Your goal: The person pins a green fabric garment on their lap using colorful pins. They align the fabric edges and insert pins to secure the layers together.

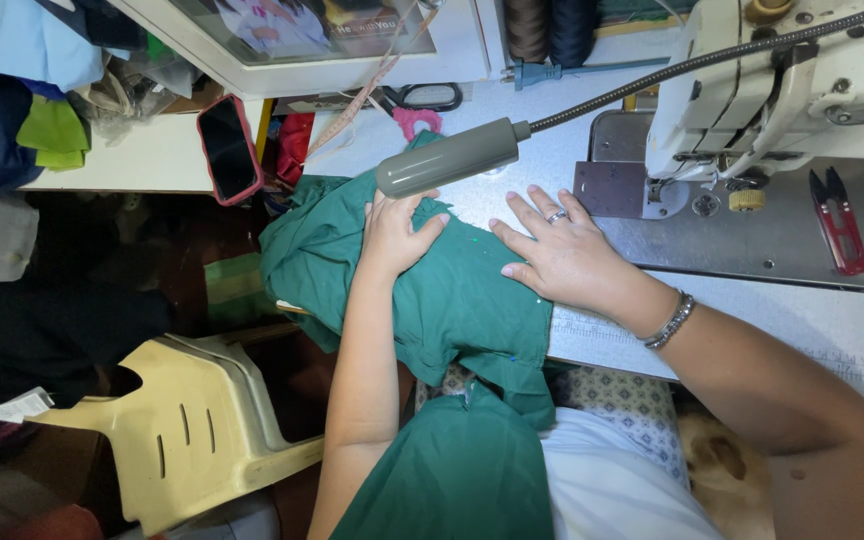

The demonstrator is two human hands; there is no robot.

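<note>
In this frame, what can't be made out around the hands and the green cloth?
- Head view: the left hand's fingertips, behind the lamp head.
- Needle area of the sewing machine: too small, shadowed.
- Green cloth: lower part cut off by the bottom edge.
- Cloth under the right hand: covered.

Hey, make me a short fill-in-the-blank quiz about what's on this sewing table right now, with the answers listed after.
1. Both hands, the left hand and the right hand, press flat on a piece of ____ fabric.
2. The ring and the bracelet are worn on the ____ hand.
3. The thread snips beside the sewing machine have ____ handles.
4. The phone lying on the table has a ____ case.

Missing words: green; right; red; red
</note>
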